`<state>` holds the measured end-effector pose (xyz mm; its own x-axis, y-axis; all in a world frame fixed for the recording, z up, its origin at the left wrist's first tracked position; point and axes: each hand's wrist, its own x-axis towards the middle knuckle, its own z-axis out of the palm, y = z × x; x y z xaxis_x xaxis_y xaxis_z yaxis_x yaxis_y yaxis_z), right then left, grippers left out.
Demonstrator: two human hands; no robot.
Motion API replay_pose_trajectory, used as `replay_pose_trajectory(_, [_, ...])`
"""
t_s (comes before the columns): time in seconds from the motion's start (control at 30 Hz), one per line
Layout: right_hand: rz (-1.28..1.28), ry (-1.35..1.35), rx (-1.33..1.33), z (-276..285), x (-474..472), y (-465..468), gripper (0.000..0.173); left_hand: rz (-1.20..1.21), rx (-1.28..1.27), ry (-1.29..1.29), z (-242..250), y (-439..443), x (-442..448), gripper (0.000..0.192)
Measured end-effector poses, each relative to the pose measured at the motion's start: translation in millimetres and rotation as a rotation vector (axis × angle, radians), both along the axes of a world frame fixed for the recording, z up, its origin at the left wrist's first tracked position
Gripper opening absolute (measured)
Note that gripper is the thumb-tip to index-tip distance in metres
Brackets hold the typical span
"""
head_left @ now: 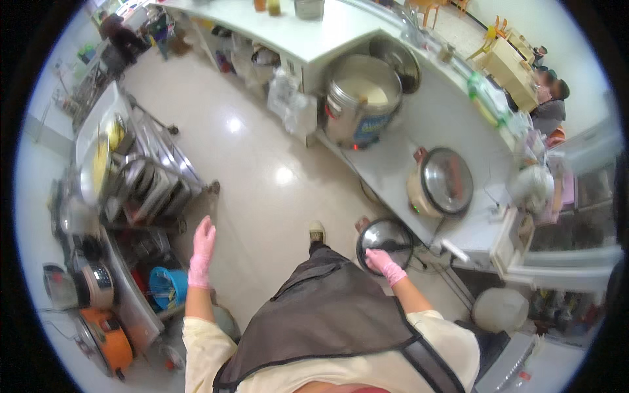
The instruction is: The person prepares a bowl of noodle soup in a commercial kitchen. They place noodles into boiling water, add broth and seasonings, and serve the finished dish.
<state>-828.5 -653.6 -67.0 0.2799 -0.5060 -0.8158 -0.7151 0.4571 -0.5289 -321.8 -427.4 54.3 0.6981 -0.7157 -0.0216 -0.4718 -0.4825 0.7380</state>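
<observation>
My left hand (204,240), in a pink disposable glove, hangs over the floor at the left with its fingers extended and nothing in it. In a matching glove, my right hand (378,260) is loosely curled, seen over the glass lid of a round pot (385,239) that stands low beside the counter; whether it touches the lid I cannot tell, and no held object shows. To the upper right, a large steel pot (363,98) with pale contents stands on the grey counter (417,125). Nearer is a beige electric cooker (442,184) with its glass lid on.
A metal cart (147,182) with trays and bowls stands at the left, above a blue basket (168,287). An orange appliance (105,339) is at lower left. Plastic bags (292,105) hang by the white counter (339,24). Several people are far off, at upper left and upper right.
</observation>
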Motion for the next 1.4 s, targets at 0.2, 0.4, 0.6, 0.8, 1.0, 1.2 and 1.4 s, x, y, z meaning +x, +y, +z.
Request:
replay_pose_trajectory(0.2, [0.111, 0.124, -0.091, 10, 150, -127, 0.054, 0.316, 0.502, 0.744, -98, 48, -4, 0.047])
replay_pose_trajectory(0.4, [0.141, -0.234, 0.138, 59, 361, -233, 0.04, -0.155, 0.871, 0.287, -177, 125, 91, 0.03])
replay_pose_trajectory(0.6, [0.294, -0.496, 0.125, 128, 567, -312, 0.037, 0.592, 0.086, 0.838, -72, -75, 261, 0.019])
replay_pose_trajectory(0.8, [0.325, -0.585, 0.192, 202, 709, -385, 0.038, 0.233, 0.045, 0.47, -14, -384, 494, 0.044])
replay_pose_trajectory(1.0, [0.161, -0.622, 0.167, 220, 836, -468, 0.04, -0.237, -0.185, 0.43, 109, -587, 604, 0.046])
replay_pose_trajectory(1.2, [0.234, -0.634, 0.245, 216, 1035, -522, 0.041, 0.046, -0.121, 0.682, 47, -561, 716, 0.045])
replay_pose_trajectory(1.4, [0.57, -0.656, 0.192, 227, 1233, -544, 0.043, 0.421, 0.032, 0.691, 7, -447, 792, 0.043])
